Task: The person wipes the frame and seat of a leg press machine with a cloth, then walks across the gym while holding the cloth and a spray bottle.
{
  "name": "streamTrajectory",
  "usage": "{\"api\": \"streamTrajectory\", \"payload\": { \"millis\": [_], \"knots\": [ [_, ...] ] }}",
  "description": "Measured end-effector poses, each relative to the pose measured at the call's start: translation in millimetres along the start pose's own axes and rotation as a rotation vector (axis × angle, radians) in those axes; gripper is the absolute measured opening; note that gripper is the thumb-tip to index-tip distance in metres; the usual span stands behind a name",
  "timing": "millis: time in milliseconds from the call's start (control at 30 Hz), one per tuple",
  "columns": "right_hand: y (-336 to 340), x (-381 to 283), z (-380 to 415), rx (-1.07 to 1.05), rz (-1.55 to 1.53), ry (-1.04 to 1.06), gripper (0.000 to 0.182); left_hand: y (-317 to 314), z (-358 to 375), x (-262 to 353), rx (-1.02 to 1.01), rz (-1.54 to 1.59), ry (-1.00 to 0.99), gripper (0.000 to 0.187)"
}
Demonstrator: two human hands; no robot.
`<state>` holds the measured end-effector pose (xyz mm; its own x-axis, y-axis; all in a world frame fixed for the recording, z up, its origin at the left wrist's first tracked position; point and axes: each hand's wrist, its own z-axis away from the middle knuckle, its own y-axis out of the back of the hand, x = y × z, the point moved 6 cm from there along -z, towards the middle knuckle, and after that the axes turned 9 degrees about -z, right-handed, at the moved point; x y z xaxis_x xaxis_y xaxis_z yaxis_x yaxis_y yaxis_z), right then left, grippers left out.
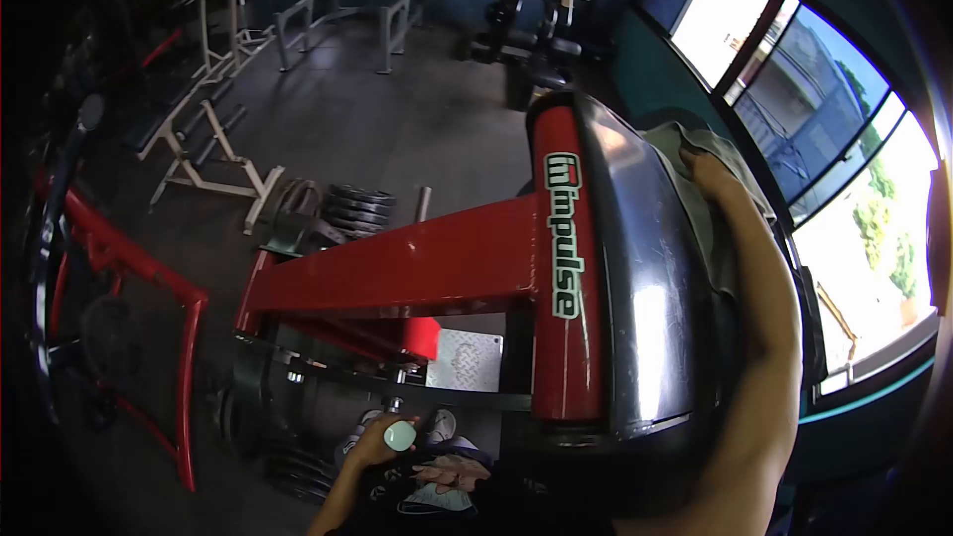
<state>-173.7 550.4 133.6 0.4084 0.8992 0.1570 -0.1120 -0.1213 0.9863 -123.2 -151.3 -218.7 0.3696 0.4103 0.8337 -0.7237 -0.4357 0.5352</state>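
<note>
At the lower middle, my left hand (pixel 371 443) is closed around an object with a pale mint-green round end (pixel 400 436); the rest of it is hidden. My right arm reaches up along the right side of a red and black gym machine (pixel 397 253) lettered "impulse". Out at its far right edge, my right hand (pixel 705 175) grips a grey-green cloth (pixel 692 203) that lies against the black cover (pixel 645 268). The fingers are partly hidden by the cloth and shadow.
Stacked weight plates (pixel 357 208) sit beyond the machine's red beam. A red frame (pixel 189 357) stands at left, and a pale bench frame (pixel 213 154) farther back. A metal footplate (pixel 465 361) lies below the beam. Windows (pixel 809 89) line the right wall. My shoes (pixel 443 424) show at the bottom.
</note>
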Motion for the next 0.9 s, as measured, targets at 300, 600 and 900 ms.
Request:
{"api": "streamTrajectory", "payload": {
  "millis": [300, 600, 900],
  "knots": [
    [9, -2, 48, 0.222, 0.116, -0.063, 0.06, -2, 2, -2, -0.061, -0.093, -0.078, 0.061],
    [57, -66, 199, 0.203, 0.182, -0.46, 0.081, 0, -19, -4, -0.166, 0.066, -0.166, 0.06],
    [53, -102, 331, 0.036, 0.243, -0.323, 0.067, 29, -11, -34, -0.232, 0.105, -0.304, 0.058]
  ]
}}
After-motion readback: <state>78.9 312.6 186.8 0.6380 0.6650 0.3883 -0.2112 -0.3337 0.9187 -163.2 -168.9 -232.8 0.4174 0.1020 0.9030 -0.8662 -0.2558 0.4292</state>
